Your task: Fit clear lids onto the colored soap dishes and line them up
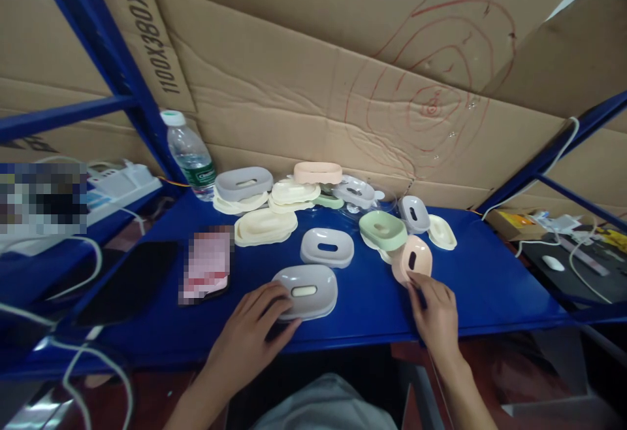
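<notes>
My left hand (pixel 267 315) grips the left edge of a grey oval dish (pixel 321 293), whose slot shows a cream piece beneath. My right hand (pixel 434 302) pinches the lower edge of a pink oval dish (pixel 422 252), which is tilted. Just behind the held grey dish lies another grey dish (pixel 337 239) with an open slot. A green dish (pixel 385 226) rests on a cream piece, left of the pink one. Near the back right, a smaller-looking grey dish (pixel 410 206) leans beside a cream oval piece (pixel 442 232).
More dishes and cream pieces (pixel 266 226) line the back of the blue table (pixel 362 322), including a pink dish (pixel 317 172). A water bottle (pixel 191 159) stands back left. A blurred-out phone (pixel 206 265) and a black pad (pixel 128 280) lie left. Cardboard (pixel 294 70) rises behind.
</notes>
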### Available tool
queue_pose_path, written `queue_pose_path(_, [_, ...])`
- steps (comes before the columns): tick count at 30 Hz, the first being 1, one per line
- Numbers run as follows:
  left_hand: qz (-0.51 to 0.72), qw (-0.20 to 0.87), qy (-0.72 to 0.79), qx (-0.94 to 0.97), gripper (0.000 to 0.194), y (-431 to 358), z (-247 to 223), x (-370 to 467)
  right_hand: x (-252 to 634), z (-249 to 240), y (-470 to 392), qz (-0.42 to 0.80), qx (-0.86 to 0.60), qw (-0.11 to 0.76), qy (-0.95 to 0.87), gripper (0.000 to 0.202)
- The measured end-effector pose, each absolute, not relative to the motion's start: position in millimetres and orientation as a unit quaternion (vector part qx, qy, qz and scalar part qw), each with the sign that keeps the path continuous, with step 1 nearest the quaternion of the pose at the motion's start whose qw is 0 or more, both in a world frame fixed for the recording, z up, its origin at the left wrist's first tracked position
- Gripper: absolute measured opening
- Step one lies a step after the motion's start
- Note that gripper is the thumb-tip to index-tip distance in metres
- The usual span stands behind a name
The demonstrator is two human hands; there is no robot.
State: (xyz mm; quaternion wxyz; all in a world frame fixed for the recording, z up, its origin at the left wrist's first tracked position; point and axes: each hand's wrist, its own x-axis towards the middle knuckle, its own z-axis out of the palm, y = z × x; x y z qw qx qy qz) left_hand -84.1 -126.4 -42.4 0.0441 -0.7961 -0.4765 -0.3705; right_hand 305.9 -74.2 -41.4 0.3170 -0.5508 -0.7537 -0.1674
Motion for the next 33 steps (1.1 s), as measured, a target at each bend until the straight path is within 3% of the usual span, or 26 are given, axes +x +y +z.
queue_pose_path(9, [-0.362, 0.043, -0.489, -0.793, 0.011, -125.4, -39.5, -83.1, 324.2, -38.2, -50.6, -0.179, -0.56, 0.295, -0.753, 0.035])
queue_pose_path(14, [-0.362, 0.03, -0.491, -0.792, 0.011, -125.8, -40.0, -83.2, 294.7, -34.0, -16.7, -0.216, -0.553, 0.234, -0.77, 0.06])
queue_pose_path(17, [-0.36, 0.03, -0.494, -0.791, 0.012, -126.6, -39.8, -82.8, 288.1, -34.6, -1.7, -0.212, -0.569, 0.227, -0.762, 0.057])
queue_pose_path(20, [-0.358, 0.027, -0.497, -0.79, 0.012, -127.0, -40.9, -83.4, 291.0, -29.7, 1.7, -0.155, -0.565, 0.278, -0.761, 0.052])
queue_pose_path(25, [-0.373, -0.017, -0.476, -0.796, 0.019, -128.1, -45.1, -87.8, 283.0, -12.0, -26.6, -0.088, -0.572, 0.458, -0.675, 0.05])
queue_pose_path(28, [-0.378, -0.043, -0.462, -0.801, 0.021, -129.7, -47.1, -90.0, 257.3, -7.0, -60.5, -0.052, -0.506, 0.482, -0.714, 0.048])
queue_pose_path(33, [-0.366, -0.077, -0.506, -0.777, 0.043, -133.0, -46.1, -90.5, 208.2, -5.6, -101.5, 0.068, -0.256, 0.35, -0.899, 0.061])
